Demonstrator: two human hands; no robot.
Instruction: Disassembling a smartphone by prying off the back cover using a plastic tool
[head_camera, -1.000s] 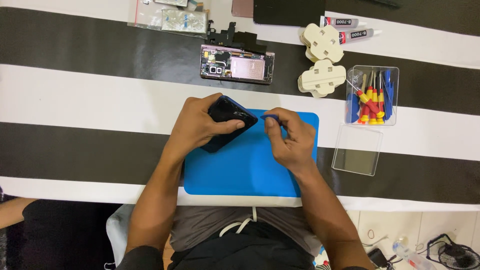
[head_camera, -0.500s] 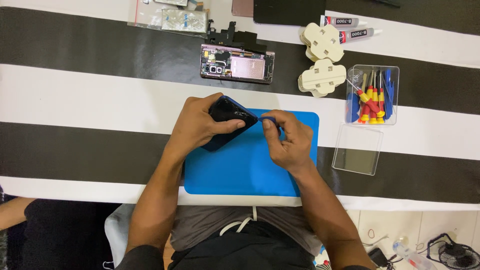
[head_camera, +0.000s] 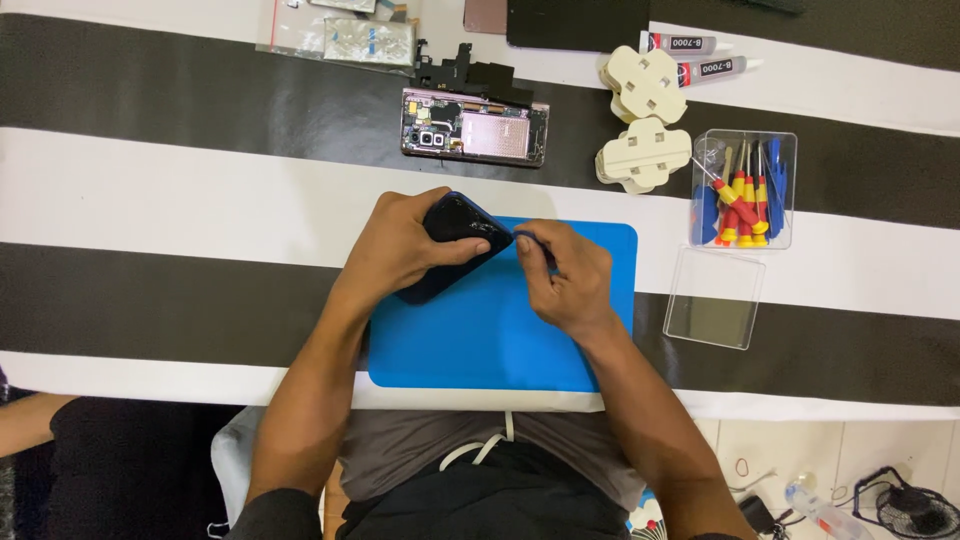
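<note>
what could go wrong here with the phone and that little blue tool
1. The right hand pinches a thin blue tool at the edge of the dark phone; a slip could jab the left hand gripping it.
2. Part of the phone overhangs the blue mat, so a loosened grip might drop it onto the striped table.

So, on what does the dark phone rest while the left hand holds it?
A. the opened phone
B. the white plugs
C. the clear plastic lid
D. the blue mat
D: the left hand holds the dark phone over the blue mat, its lower end on it.
</note>
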